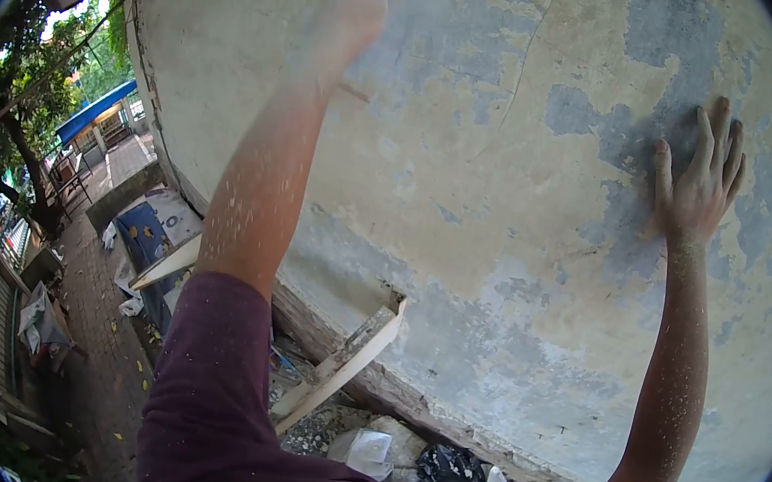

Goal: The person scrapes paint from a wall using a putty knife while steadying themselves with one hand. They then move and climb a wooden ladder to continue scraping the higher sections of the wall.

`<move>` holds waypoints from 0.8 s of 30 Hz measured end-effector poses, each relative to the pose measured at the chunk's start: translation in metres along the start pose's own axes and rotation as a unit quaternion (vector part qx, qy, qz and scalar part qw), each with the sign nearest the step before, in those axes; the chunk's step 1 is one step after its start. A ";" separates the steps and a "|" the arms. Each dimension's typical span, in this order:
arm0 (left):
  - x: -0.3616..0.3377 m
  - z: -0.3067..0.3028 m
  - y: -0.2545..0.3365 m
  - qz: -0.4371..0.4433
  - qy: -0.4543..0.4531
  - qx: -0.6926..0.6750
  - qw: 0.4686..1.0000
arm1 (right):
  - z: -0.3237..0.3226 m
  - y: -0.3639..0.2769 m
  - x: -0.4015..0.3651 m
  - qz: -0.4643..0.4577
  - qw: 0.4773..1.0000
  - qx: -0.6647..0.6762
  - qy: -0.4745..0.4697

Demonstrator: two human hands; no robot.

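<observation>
A wall (449, 191) with cream paint flaking off grey patches fills most of the head view. At the top, my left hand (362, 15) is raised against it, fingers curled round something dark that I cannot make out. Motion blurs that hand and wrist. Further right, my right hand (703, 177) lies flat on the wall with its fingers spread, over a grey patch. Pale flecks cover both forearms. Just below my left hand, a short brown mark or stick shows against the wall.
A wooden beam (343, 365) juts from the wall's base. Below are a black plastic bag (451, 471), a white bag (369, 452) and rubble. At the left run a brick path (111, 353), a fence and trees, with a blue awning (94, 111) beyond.
</observation>
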State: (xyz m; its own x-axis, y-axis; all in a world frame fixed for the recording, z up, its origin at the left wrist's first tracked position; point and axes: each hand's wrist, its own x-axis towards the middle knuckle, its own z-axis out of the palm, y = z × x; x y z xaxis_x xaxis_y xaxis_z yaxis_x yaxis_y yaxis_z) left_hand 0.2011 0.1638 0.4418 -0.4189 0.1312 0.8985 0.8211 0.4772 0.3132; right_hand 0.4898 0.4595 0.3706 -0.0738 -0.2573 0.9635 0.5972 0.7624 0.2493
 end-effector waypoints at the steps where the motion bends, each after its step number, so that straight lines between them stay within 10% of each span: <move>1: 0.015 -0.007 0.005 -0.002 0.000 0.029 1.000 | -0.001 0.002 0.000 0.000 1.000 -0.003 -0.002; 4: -0.025 0.025 -0.051 0.070 0.029 -0.060 0.995 | -0.004 0.004 -0.001 -0.001 1.000 -0.003 -0.019; 9: -0.285 0.034 -0.129 -0.141 -0.157 -0.069 0.975 | 0.000 0.002 0.000 -0.011 1.000 0.001 0.016; 12: -0.315 0.049 -0.117 -0.240 -0.158 -0.100 0.952 | 0.001 -0.001 0.000 -0.035 0.999 -0.001 0.024; 18: -0.164 0.034 -0.110 -0.151 -0.046 -0.096 0.983 | 0.002 -0.001 0.005 -0.054 0.998 -0.014 0.039; 24: -0.266 0.028 -0.141 -0.137 -0.146 -0.074 0.977 | 0.003 0.001 0.004 -0.062 0.997 -0.006 0.042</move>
State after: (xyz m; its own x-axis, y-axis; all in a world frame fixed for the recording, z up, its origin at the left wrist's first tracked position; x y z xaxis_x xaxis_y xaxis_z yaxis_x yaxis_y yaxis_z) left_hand 0.1860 0.0862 0.1504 -0.7056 0.2698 0.6553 0.7009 0.4018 0.5893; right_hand 0.4881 0.4613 0.3748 -0.0796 -0.3982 0.9138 0.5966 0.7153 0.3637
